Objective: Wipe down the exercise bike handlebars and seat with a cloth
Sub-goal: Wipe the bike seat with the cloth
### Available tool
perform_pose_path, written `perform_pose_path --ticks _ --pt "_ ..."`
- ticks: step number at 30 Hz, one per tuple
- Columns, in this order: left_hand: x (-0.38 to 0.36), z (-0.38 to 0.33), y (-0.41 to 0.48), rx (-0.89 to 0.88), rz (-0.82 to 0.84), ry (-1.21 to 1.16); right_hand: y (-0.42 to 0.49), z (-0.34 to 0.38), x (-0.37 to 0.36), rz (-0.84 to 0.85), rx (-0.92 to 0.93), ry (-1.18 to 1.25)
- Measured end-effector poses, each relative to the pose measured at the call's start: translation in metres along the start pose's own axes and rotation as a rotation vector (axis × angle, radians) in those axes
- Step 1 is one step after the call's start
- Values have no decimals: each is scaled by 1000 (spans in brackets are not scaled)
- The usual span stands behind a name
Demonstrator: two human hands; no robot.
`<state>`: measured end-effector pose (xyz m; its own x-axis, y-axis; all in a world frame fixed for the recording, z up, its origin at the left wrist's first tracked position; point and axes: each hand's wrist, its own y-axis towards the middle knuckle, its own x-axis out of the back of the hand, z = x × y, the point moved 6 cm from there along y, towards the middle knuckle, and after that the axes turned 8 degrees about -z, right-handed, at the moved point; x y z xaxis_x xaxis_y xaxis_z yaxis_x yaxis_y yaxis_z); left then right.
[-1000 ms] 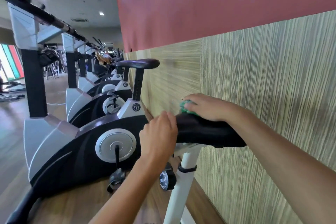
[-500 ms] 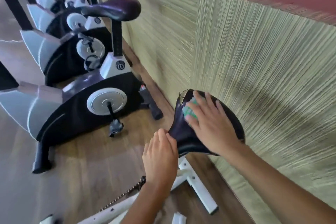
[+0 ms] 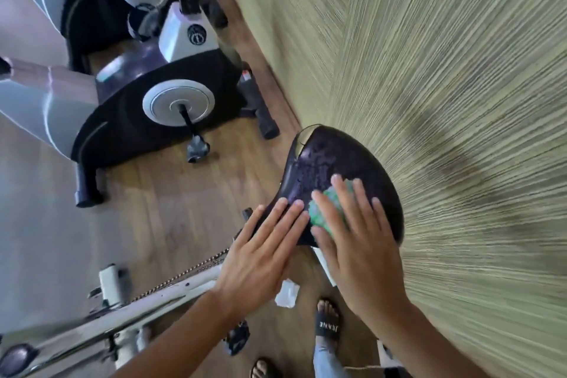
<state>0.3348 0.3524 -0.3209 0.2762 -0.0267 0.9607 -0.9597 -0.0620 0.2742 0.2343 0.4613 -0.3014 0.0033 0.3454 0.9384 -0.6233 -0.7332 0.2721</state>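
R hand (image 3: 357,242) slid down seat (image 3: 325,156) toward frame center, flat fingers pressing green cloth (image 3: 325,209); L hand (image 3: 260,248) now flat on nose, prob steadying; seat wipe ongoing.

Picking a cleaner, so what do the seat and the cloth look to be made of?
The seat looks like black vinyl or faux leather, glossy and cracked, with its cover peeling at the rear edge. The cloth under the right hand looks like soft, nubby green fabric, perhaps microfiber; blur leaves it uncertain.
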Motion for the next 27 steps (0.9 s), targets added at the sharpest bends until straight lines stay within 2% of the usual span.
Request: perform_pose_path --ticks 2,6,8,12,14,16,19,22,25,27 --pt "1 -1 -1 11 -3 -2 16 -1 -4 -20 32 18" --pt "-1 1 0 26 -28 -15 119 -6 -28 25 -9 1" --pt "0 0 -2 -23 -70 -26 112 5 -31 19 86 38" --pt "3 4 -10 -105 -213 -58 61 26 -19 125 414 174" --pt "2 6 -10 -122 -204 -71 92 21 -29 126 479 117" --pt "1 5 -9 -147 -164 -72 137 19 -40 116 448 27" --pt "2 5 -1 -163 -38 -79 183 7 -49 341 216 68" --pt "5 9 10 -196 60 -115 200 -29 -61 577 -231 245" --pt "7 13 18 -245 79 -176 186 -64 -55 603 -709 610" --pt "7 15 18 -265 87 -195 154 -85 -47 585 -955 718"
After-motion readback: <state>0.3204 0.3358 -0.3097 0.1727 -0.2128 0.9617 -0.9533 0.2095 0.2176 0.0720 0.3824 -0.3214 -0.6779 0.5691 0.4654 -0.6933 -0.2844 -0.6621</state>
